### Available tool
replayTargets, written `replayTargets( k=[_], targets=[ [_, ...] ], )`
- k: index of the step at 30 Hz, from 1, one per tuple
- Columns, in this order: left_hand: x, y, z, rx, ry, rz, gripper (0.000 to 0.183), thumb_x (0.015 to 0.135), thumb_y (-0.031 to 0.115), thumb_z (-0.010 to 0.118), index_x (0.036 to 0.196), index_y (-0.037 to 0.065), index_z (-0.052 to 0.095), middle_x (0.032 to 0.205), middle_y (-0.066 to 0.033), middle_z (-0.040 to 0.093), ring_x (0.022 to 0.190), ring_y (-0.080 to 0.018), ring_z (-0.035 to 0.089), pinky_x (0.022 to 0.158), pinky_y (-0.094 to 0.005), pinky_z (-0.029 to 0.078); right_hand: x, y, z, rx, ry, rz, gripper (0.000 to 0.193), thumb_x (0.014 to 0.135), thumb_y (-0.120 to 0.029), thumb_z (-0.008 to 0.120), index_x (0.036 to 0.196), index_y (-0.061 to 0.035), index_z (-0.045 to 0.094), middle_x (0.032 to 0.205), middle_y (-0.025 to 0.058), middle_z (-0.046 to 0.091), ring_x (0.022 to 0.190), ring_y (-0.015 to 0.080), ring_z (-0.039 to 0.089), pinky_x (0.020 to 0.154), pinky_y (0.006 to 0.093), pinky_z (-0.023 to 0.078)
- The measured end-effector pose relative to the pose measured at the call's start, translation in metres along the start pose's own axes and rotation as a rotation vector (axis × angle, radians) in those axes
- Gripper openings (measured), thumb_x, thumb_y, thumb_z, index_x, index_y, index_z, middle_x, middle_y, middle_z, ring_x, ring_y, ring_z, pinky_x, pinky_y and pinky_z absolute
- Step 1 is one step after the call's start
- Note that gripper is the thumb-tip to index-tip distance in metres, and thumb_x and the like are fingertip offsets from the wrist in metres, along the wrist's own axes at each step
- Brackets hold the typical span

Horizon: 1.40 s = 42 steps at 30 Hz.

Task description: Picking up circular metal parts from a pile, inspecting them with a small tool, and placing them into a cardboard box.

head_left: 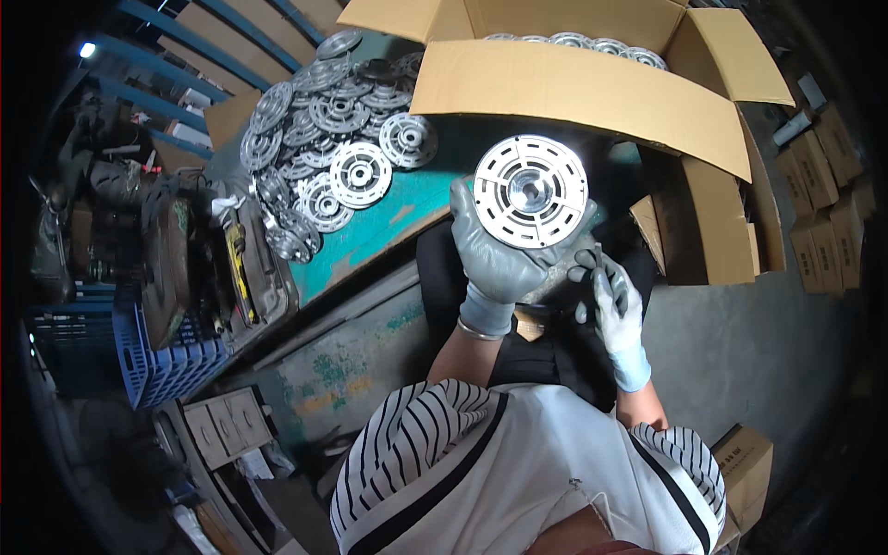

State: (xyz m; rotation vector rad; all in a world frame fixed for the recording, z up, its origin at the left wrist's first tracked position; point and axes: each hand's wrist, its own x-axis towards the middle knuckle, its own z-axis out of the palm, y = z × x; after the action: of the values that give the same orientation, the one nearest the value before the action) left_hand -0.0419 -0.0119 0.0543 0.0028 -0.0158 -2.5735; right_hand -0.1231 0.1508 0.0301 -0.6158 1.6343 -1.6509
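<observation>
A round silver metal disc (530, 192), with a raised hub and rings of slots, is held up in front of me with its slotted face showing. My left hand (497, 262), in a grey-coated glove, grips it from below and at its left edge. Lower right of the disc is my right hand (614, 305), in a white glove with dark grey fingertips. Its fingers are bent together, apart from the disc. Something slim and dark seems to be between them, too small to name.
Similar metal discs (361, 175) lie heaped on the green worktable (393, 208) at left. A large open carton (573, 85) with more discs stands at the far right. Further left are a blue plastic crate (171, 356) and a drawer cabinet (227, 425). Stacked cartons (823, 217) stand at right.
</observation>
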Motion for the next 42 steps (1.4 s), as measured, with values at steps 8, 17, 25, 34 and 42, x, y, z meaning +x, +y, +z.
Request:
replayTargets(
  k=[8,17,25,34,42],
  targets=[
    [-0.005,0.007,-0.010,-0.024,0.031,0.006,0.075,0.084,0.068,0.046,0.138,0.016,0.041,0.139,-0.0128,0.044,0.126,-0.0365,0.043,0.101,-0.0616,0.035,-0.007,-0.013,0.006,0.037,0.029,0.073,0.032,0.100,-0.022,0.045,0.116,0.0021,0.056,0.089,0.0075,0.068,0.049,0.0038,0.053,0.042,0.0180,0.038],
    [-0.008,0.011,-0.023,-0.072,-0.011,0.002,0.075,0.087,0.068,0.042,0.137,0.012,0.043,0.136,-0.0128,0.046,0.122,-0.0352,0.046,0.100,-0.0592,0.038,-0.007,-0.031,0.023,0.088,-0.155,0.165,0.028,0.099,-0.017,0.045,0.114,0.0030,0.057,0.081,0.0060,0.066,0.047,0.0053,0.052,0.042,0.0182,0.037],
    [-0.005,0.013,-0.030,0.190,0.131,0.149,0.080,0.088,0.070,0.034,0.137,0.007,0.041,0.136,-0.0125,0.046,0.120,-0.0346,0.049,0.100,-0.0559,0.040,0.004,-0.022,0.033,-0.062,-0.244,0.124,0.026,0.096,-0.016,0.052,0.114,0.0013,0.059,0.079,0.0048,0.066,0.048,0.0058,0.054,0.047,0.0200,0.043],
    [-0.004,0.008,-0.029,0.159,0.079,0.113,0.082,0.086,0.073,0.034,0.137,0.010,0.040,0.133,-0.0129,0.048,0.117,-0.0344,0.051,0.093,-0.0635,0.043,0.013,0.003,0.030,-0.554,-0.171,-0.225,0.030,0.090,-0.024,0.059,0.113,-0.0029,0.060,0.078,0.0164,0.065,0.061,0.0282,0.063,0.060,0.0341,0.049],
    [-0.010,-0.004,-0.029,0.377,0.123,0.143,0.079,0.086,0.073,0.033,0.136,0.011,0.040,0.133,-0.0115,0.048,0.116,-0.0330,0.051,0.090,-0.0612,0.046,0.014,0.012,0.034,-0.608,-0.107,-0.255,0.027,0.089,-0.025,0.060,0.108,-0.0050,0.062,0.082,0.0188,0.065,0.073,0.0363,0.064,0.065,0.0386,0.050]
  ],
)
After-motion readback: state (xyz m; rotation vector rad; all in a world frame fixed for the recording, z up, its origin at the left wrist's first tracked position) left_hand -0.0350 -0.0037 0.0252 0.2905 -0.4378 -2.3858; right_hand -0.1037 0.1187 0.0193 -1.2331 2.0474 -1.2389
